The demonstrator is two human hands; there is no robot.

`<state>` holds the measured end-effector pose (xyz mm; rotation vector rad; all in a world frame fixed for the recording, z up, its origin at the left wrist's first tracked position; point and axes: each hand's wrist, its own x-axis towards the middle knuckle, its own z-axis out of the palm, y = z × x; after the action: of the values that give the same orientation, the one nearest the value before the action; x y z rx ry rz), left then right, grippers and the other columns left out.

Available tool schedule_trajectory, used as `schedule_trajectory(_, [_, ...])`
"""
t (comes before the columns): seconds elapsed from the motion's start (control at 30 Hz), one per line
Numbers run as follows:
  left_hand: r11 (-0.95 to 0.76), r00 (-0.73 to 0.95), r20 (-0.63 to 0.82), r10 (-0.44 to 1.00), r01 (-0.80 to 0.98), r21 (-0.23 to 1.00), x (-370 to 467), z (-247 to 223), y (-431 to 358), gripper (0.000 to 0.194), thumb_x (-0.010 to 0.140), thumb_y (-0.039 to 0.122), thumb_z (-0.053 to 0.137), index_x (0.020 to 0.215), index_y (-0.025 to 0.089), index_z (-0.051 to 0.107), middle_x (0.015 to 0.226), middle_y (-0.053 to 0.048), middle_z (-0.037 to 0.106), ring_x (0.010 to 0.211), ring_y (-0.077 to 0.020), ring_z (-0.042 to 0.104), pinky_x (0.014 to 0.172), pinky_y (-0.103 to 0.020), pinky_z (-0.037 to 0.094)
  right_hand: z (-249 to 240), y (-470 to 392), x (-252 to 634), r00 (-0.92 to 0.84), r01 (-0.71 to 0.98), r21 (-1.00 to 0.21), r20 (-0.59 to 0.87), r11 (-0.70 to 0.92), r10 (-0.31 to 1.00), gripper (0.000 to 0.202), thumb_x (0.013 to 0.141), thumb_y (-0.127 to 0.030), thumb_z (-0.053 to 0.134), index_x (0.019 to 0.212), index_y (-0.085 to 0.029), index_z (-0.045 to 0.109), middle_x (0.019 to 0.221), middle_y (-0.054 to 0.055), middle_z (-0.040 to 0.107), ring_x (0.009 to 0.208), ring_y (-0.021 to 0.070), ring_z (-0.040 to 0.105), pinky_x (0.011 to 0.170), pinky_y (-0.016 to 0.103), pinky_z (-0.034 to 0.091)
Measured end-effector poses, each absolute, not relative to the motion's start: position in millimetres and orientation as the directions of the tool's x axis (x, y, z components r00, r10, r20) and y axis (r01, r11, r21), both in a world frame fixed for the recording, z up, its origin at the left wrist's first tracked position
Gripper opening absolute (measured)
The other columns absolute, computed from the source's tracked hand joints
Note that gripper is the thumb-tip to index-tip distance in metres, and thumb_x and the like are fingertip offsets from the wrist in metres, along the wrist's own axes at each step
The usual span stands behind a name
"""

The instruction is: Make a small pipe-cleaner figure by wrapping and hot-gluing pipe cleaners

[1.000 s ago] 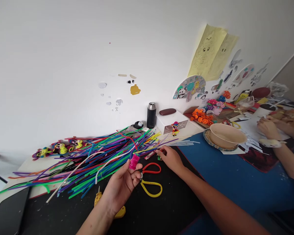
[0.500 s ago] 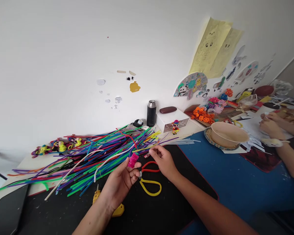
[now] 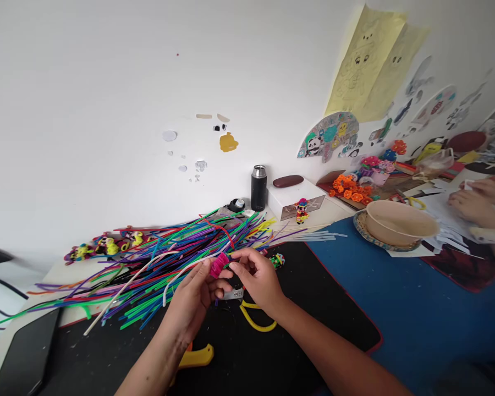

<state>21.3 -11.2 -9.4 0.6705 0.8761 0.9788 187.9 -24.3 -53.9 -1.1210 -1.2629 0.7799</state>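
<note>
Between the fingertips of my left hand [image 3: 196, 297] is a small pink fuzzy piece [image 3: 219, 265]. My right hand [image 3: 259, 278] is closed at the piece's right side, thumb and forefinger together; whatever is in that pinch is too small to name. Below the hands, scissors with a yellow handle loop [image 3: 258, 319] lie on the black mat [image 3: 313, 308], partly hidden by my right hand. A yellow tool [image 3: 198, 357] rests beside my left wrist. Just beyond my right hand lies a small green and multicoloured figure [image 3: 278, 260].
A pile of coloured pipe cleaners [image 3: 148, 280] spreads behind and left. Beyond stand a black bottle [image 3: 258, 188], a white box [image 3: 295, 198] and a small figure [image 3: 301, 211]. To the right are a beige bowl [image 3: 400, 223] and another person's hands [image 3: 474, 203].
My right hand has moved left to the pink piece. The green figure now shows beyond it, and the red handle is mostly hidden. The view has shifted slightly.
</note>
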Motion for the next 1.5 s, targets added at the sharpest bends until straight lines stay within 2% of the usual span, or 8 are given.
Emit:
schedule_trajectory(0.37, [0.410, 0.305, -0.300, 0.904, -0.422, 0.808, 15, -8, -8, 0.049, 0.075, 0.045, 0.096, 0.104, 0.010, 0.077, 0.083, -0.013, 0.082, 0.063, -0.0218, 0.074, 0.057, -0.028, 0.053, -52, -13, 178, 0.208, 0.137, -0.933, 0.357, 0.334, 0.911, 0.019, 0.093, -0.039, 0.073, 0.104, -0.024, 0.072, 0.070, -0.004, 0.055, 0.061, 0.0164, 0.052, 0.058, 0.029, 0.042])
schedule_trajectory(0.5, [0.405, 0.308, -0.293, 0.905, -0.416, 0.814, 13, -5, -7, 0.040, 0.079, 0.044, 0.093, 0.096, 0.011, 0.078, 0.080, -0.012, 0.081, 0.061, -0.0207, 0.073, 0.057, -0.027, 0.053, -52, -10, 171, 0.210, 0.133, -0.932, 0.360, 0.338, 0.909, 0.019, 0.095, -0.041, 0.072, 0.102, -0.024, 0.074, 0.069, -0.003, 0.056, 0.061, 0.0168, 0.052, 0.058, 0.029, 0.044])
schedule_trajectory(0.7, [0.347, 0.241, -0.267, 0.933, -0.411, 0.843, 13, 3, -8, 0.046, 0.069, 0.051, 0.098, 0.080, 0.013, 0.073, 0.065, -0.007, 0.074, 0.053, -0.0181, 0.067, 0.052, -0.027, 0.052, -51, -12, 166, 0.213, 0.101, -0.929, 0.370, 0.356, 0.904, 0.018, 0.095, -0.042, 0.073, 0.097, -0.024, 0.073, 0.064, -0.004, 0.053, 0.057, 0.0163, 0.049, 0.058, 0.029, 0.041])
schedule_trajectory(0.9, [0.331, 0.227, -0.259, 0.939, -0.386, 0.861, 13, 3, -9, 0.046, 0.072, 0.052, 0.096, 0.079, 0.014, 0.071, 0.062, -0.006, 0.073, 0.054, -0.0186, 0.067, 0.053, -0.027, 0.052, -56, -14, 162, 0.238, 0.091, -0.927, 0.376, 0.365, 0.895, 0.023, 0.097, -0.046, 0.071, 0.091, -0.024, 0.072, 0.068, -0.001, 0.060, 0.061, 0.0179, 0.053, 0.060, 0.030, 0.043])
schedule_trajectory(1.07, [0.324, 0.245, -0.246, 0.938, -0.359, 0.875, 13, -1, -9, 0.044, 0.073, 0.049, 0.096, 0.083, 0.014, 0.071, 0.068, -0.007, 0.075, 0.057, -0.0196, 0.069, 0.056, -0.028, 0.053, -59, -17, 166, 0.240, 0.048, -0.936, 0.351, 0.350, 0.905, 0.027, 0.096, -0.050, 0.071, 0.097, -0.023, 0.073, 0.066, -0.002, 0.056, 0.061, 0.0176, 0.053, 0.059, 0.029, 0.043])
schedule_trajectory(1.27, [0.108, 0.249, -0.052, 0.967, -0.218, 0.970, 10, -2, -7, 0.042, 0.081, 0.049, 0.092, 0.103, 0.018, 0.073, 0.079, -0.006, 0.076, 0.067, -0.0200, 0.072, 0.063, -0.028, 0.055, -59, -17, 183, 0.232, -0.028, -0.955, 0.282, 0.296, 0.931, 0.033, 0.096, -0.055, 0.069, 0.103, -0.022, 0.075, 0.067, -0.002, 0.054, 0.058, 0.0163, 0.049, 0.054, 0.028, 0.039])
schedule_trajectory(1.4, [-0.018, 0.223, 0.042, 0.974, -0.110, 0.994, 9, 1, -7, 0.039, 0.078, 0.040, 0.095, 0.104, 0.020, 0.074, 0.093, -0.005, 0.077, 0.072, -0.0192, 0.072, 0.065, -0.026, 0.056, -57, -13, 191, 0.244, -0.133, -0.959, 0.211, 0.248, 0.947, 0.038, 0.095, -0.059, 0.069, 0.097, -0.022, 0.072, 0.067, -0.002, 0.056, 0.056, 0.0158, 0.050, 0.051, 0.028, 0.037])
schedule_trajectory(1.5, [-0.048, 0.194, 0.061, 0.979, -0.072, 0.996, 8, 2, -8, 0.040, 0.073, 0.031, 0.099, 0.103, 0.022, 0.074, 0.094, -0.004, 0.075, 0.080, -0.0211, 0.072, 0.068, -0.025, 0.057, -56, -11, 193, 0.240, -0.163, -0.960, 0.184, 0.227, 0.953, 0.039, 0.092, -0.061, 0.071, 0.091, -0.023, 0.069, 0.064, -0.003, 0.054, 0.055, 0.0154, 0.048, 0.049, 0.027, 0.036])
